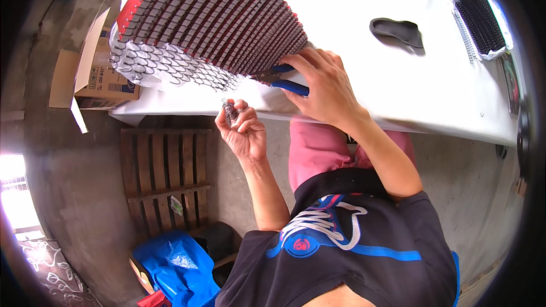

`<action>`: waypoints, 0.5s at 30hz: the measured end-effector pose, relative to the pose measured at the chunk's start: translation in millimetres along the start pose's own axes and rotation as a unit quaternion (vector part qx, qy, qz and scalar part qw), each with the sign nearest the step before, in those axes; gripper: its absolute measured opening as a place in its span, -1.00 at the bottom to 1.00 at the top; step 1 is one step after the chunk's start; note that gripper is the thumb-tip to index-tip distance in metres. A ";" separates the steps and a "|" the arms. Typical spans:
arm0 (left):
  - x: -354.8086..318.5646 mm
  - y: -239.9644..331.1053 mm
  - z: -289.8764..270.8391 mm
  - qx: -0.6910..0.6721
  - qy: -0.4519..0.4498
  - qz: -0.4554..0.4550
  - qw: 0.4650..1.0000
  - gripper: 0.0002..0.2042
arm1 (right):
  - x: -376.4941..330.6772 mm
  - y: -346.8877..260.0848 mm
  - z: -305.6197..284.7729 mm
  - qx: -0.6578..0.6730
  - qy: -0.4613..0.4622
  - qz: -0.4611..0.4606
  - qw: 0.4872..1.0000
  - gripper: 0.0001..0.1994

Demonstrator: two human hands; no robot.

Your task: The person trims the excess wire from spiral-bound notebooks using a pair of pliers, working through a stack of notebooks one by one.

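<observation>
On the white surface point(364, 34) we see a dark, red-edged spring mat point(216, 17). Right hand point(324, 88) closes on blue-handled pliers point(284, 79) at its edge; left hand point(244, 131) pinches small wire coils point(230, 109). Likely next: feed a coil to the edge.

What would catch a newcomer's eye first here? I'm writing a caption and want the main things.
First, the big block of dark wire coils with a red edge, lying at the upper left of the white table. At its near corner the right hand holds blue-handled pliers, while the left hand just below pinches a small metal spring. A blue plastic bag lies on the floor, lower left.
</observation>
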State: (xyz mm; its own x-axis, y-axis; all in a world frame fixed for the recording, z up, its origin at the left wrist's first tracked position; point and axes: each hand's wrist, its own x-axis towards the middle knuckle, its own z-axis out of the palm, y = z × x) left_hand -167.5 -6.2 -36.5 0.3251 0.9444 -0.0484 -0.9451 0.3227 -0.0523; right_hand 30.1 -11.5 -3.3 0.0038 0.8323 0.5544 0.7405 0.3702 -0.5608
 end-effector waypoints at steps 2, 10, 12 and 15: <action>1.6 -1.7 -2.1 -0.004 0.023 -0.007 1.000 -0.76 | 0.2 -2.0 0.8 0.001 -0.004 0.003 1.000 -0.55; 12.9 -5.0 8.3 0.096 0.004 0.019 0.995 -0.61 | 6.4 -9.9 -0.5 -0.028 -0.009 0.025 0.999 -0.60; 12.7 -7.8 9.5 0.172 0.003 0.055 0.983 -0.59 | 7.5 -11.4 -0.6 -0.029 -0.006 0.014 0.999 -0.59; 12.2 -14.1 13.4 0.328 0.028 0.135 0.934 -0.59 | 6.6 -11.6 -1.0 -0.036 -0.011 0.007 0.999 -0.56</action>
State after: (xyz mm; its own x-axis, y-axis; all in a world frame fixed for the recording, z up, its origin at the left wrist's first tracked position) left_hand -150.7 1.6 -23.0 0.0559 0.9981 -0.0251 -0.8037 0.0599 0.5920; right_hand 22.3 -10.7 7.5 -0.0001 0.8462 0.5329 0.7874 0.3286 -0.5216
